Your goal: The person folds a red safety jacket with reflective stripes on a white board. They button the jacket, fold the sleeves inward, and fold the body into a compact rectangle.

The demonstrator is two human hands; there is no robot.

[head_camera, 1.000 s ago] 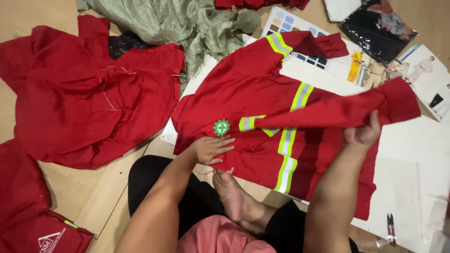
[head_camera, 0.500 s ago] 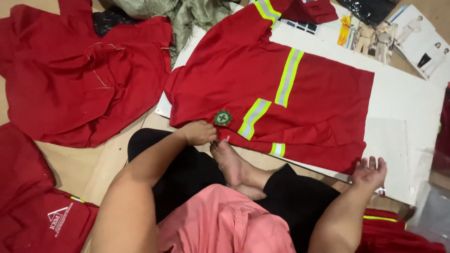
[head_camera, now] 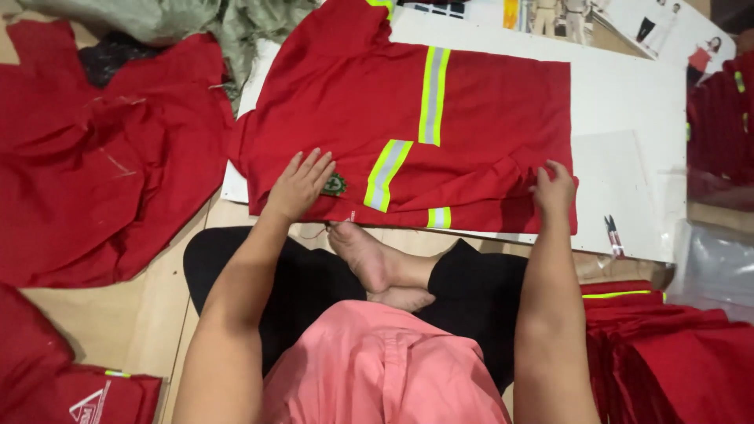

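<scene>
Hands [head_camera: 301, 184] flatten red shirt [head_camera: 471, 133] (seemingly folded).

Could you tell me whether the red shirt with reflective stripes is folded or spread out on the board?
Folded. The red shirt lies as a neat rectangle on the white board, no sleeves sticking out, with the left hand and right hand pressing its near edge.

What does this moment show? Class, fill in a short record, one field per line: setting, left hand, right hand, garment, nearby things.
setting: person seated on floor, white board in front
left hand: flat on red garment, beside green badge
right hand: pressing garment's lower right edge
garment: folded, reflective stripes
nearby things: snips, folded red stack
</scene>
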